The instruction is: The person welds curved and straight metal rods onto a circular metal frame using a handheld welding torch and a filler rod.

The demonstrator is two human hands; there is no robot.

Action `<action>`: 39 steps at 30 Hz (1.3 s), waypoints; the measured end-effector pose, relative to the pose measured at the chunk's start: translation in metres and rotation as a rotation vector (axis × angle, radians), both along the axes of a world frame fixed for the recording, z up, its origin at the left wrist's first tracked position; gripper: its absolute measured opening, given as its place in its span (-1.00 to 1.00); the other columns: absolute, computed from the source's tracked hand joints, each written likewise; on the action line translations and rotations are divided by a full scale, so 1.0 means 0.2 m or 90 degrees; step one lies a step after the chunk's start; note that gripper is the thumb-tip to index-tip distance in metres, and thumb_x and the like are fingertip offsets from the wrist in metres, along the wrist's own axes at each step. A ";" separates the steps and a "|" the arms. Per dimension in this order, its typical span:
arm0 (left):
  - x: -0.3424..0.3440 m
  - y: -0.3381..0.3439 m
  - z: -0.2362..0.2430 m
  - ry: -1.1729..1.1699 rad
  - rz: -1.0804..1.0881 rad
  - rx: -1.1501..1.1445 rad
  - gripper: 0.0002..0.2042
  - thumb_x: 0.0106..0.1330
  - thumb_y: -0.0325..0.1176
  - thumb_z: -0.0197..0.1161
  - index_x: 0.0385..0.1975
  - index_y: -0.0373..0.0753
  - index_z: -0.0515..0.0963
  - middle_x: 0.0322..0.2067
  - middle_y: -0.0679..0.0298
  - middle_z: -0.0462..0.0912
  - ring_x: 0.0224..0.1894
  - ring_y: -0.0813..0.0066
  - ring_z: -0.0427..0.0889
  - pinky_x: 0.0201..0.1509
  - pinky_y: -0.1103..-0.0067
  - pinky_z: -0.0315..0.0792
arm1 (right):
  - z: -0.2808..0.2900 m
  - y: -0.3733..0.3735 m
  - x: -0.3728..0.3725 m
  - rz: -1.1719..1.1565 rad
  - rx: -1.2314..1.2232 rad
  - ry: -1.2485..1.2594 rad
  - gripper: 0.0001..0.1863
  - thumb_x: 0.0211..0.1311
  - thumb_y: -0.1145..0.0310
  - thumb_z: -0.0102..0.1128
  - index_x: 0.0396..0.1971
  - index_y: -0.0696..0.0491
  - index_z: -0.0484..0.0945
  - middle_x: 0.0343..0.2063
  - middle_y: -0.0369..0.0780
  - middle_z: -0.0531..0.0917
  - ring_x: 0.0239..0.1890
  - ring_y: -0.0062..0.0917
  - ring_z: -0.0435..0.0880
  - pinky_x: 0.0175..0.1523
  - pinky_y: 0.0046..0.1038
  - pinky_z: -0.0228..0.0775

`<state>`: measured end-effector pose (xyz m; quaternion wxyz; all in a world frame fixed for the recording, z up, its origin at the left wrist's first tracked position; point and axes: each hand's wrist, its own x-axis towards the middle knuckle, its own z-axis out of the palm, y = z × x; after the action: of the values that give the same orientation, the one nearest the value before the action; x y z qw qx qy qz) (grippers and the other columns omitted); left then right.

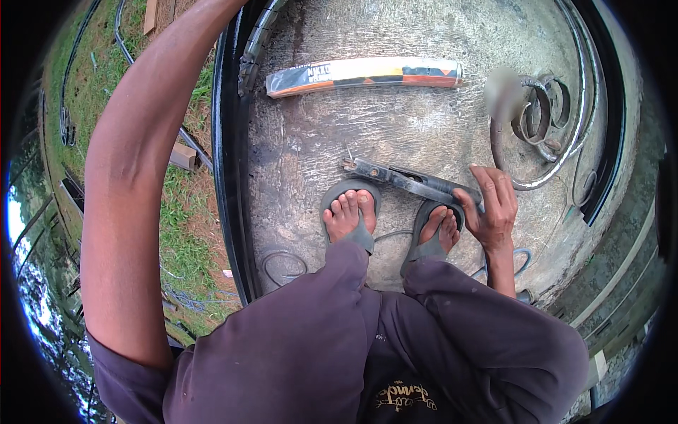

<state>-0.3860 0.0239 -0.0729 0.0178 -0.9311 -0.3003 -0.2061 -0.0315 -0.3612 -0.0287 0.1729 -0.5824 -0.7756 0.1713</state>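
Note:
My left arm (134, 173) reaches up past the top edge of the head view; its hand is out of sight. My right hand (494, 201) is at the handle end of a dark electrode holder (402, 180), thumb against it and the other fingers loosely bent, apart and raised. The holder lies slanted across the tops of my sandalled feet (346, 212), with a thin short rod sticking up at its jaw. Beyond it lies a long plastic-wrapped package (364, 74) in white, orange and black.
Bent metal strips and tubes (537, 106) lie at right, partly blurred, on the concrete slab (318, 134). Black rails (226, 141) edge the slab. Cables (282, 256) loop near my feet. Grass with wood offcuts (183, 157) and rods is at left.

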 end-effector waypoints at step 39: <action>0.01 0.00 0.02 0.010 -0.018 -0.014 -0.70 0.10 -0.26 0.30 -0.72 -0.35 0.48 -0.59 -0.03 0.50 -0.27 -0.12 0.61 0.54 0.01 0.13 | -0.05 0.24 -0.51 0.155 -0.294 0.286 -0.50 0.17 0.17 0.46 -0.03 0.21 0.57 -0.20 -0.05 0.60 -0.35 -0.14 0.73 -0.29 -0.24 0.60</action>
<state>-0.3848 0.0245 -0.0686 0.0073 -0.9371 -0.2889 -0.1956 -0.1337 -0.3135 -0.0387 0.1808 -0.4571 -0.7228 0.4858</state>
